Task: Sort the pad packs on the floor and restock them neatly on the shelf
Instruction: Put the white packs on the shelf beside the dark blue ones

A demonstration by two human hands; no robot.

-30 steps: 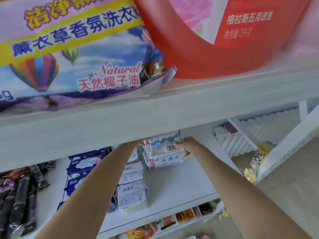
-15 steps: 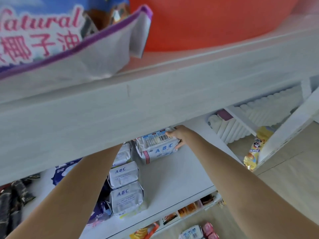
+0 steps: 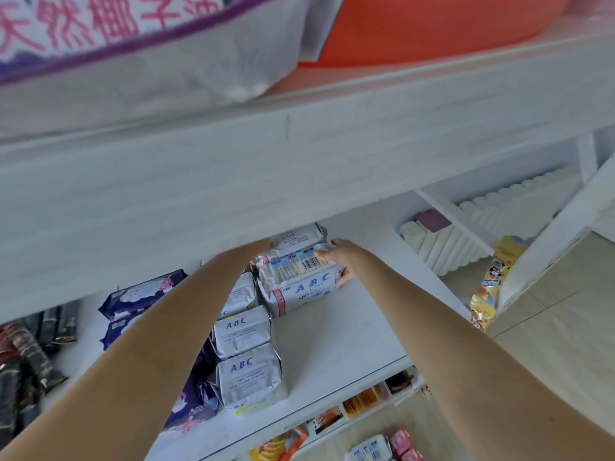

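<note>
A white ABC pad pack [image 3: 299, 282] with a barcode on top stands on the white shelf [image 3: 336, 341], against another white pack [image 3: 296, 235] behind it. My right hand [image 3: 337, 259] grips its right end, fingers over the top and thumb down the side. My left hand [image 3: 263, 245] reaches to the pack's left end and is almost wholly hidden under the upper shelf board [image 3: 299, 154]. Left of the pack runs a row of grey ABC packs [image 3: 242, 331], with dark blue packs [image 3: 143, 291] beyond. More packs [image 3: 369, 451] lie on the floor below.
The upper shelf board overhangs close above my hands and carries a detergent bag [image 3: 139, 38] and a red tub [image 3: 432, 24]. Dark sachets [image 3: 30, 354] lie at far left. White rolls [image 3: 442, 242] and a yellow snack bag [image 3: 492, 281] are at right.
The view has dipped, so the upper board covers more of the shelf. My left hand has slipped out of sight under it. My right hand keeps its hold on the barcode pack.
</note>
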